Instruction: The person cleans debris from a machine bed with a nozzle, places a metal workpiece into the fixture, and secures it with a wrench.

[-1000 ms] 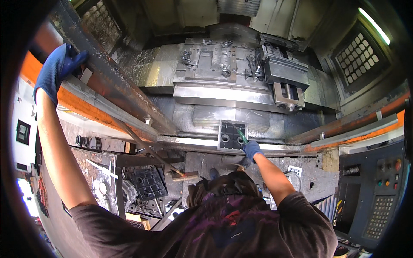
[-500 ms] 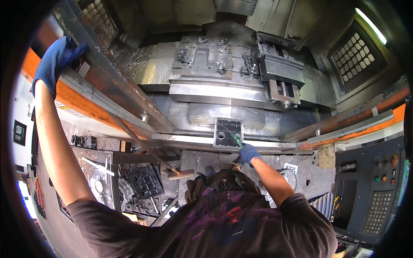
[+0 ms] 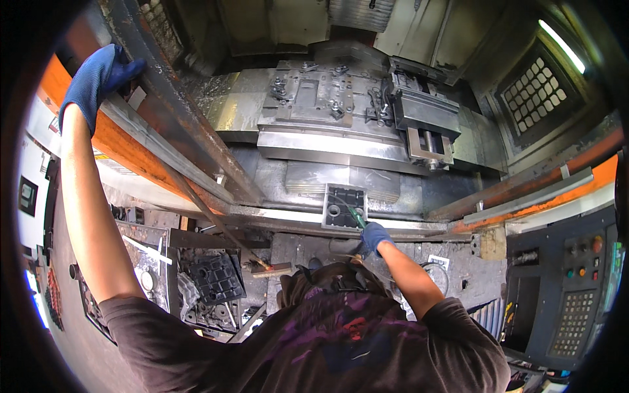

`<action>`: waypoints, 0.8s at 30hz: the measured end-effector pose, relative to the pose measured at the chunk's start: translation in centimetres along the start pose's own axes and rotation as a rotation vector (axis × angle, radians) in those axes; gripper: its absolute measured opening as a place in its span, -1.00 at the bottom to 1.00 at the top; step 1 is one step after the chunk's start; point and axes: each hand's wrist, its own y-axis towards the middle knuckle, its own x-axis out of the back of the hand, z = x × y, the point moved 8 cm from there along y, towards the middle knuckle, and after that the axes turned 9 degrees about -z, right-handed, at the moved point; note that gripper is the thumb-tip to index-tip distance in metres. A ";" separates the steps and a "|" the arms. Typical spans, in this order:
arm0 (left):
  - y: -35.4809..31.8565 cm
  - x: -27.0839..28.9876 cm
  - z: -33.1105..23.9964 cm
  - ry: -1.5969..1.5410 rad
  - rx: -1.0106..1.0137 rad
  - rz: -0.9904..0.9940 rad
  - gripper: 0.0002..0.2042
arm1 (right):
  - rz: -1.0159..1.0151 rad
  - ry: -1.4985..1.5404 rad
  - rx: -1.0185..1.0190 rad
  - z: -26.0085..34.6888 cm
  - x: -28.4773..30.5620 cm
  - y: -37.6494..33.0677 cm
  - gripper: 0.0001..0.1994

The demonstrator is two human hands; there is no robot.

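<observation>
High on the left, my left hand (image 3: 92, 82) in a blue knit glove grips the edge of the orange and grey door frame (image 3: 124, 134). Its thumb points right, while its other fingers are mostly hidden. My right hand (image 3: 377, 237), also in a blue glove, is closed around a green air gun (image 3: 357, 218) with a thin nozzle. The nozzle reaches over a dark, box-shaped metal casting (image 3: 345, 191) with round bosses inside and a paler rim. That casting rests on the sill at the front of the machine opening, just ahead of my right hand.
Beyond the sill lies the machine table with a clamped fixture plate (image 3: 308, 95) and a vise (image 3: 426, 111). A control panel (image 3: 580, 295) stands at the right. Lower left are a bench with dark castings (image 3: 216, 278) and a brush (image 3: 272, 270) on the floor.
The whole view has shifted slightly. My right hand still points the air gun into the casting, and my left hand keeps its place on the door frame.
</observation>
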 end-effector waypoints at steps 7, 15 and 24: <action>0.8 -1.1 1.4 -0.024 -0.065 0.032 -0.56 | -0.039 -0.011 0.087 -0.5 1.3 -4.7 -0.75; 1.6 -1.8 2.7 -0.039 -0.080 -0.006 -0.56 | 0.075 0.057 0.009 -2.4 4.0 -13.2 -0.76; 0.9 -1.9 1.2 -0.238 -0.166 -0.076 -0.56 | 0.031 0.084 -0.061 -8.0 4.0 -17.1 -0.76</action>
